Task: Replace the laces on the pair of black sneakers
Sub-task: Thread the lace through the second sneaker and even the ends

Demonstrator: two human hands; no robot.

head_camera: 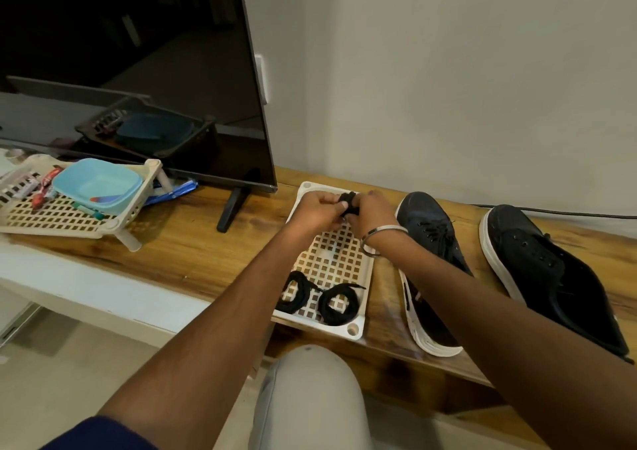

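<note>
Two coiled laces (322, 298) in tray (356, 329)

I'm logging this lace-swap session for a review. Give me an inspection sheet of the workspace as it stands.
Surface: wooden shelf, grain visible.
Job's things: two black sneakers side by side at right; lattice tray holds two coiled black laces; a third lace bundle is held above the tray.
Clutter: second lattice tray with blue container and packets.
Grippers: left hand and right hand both grip the bundle.
Cables: black cable behind the sneakers.
Surroundings: television, pale wall.
</note>
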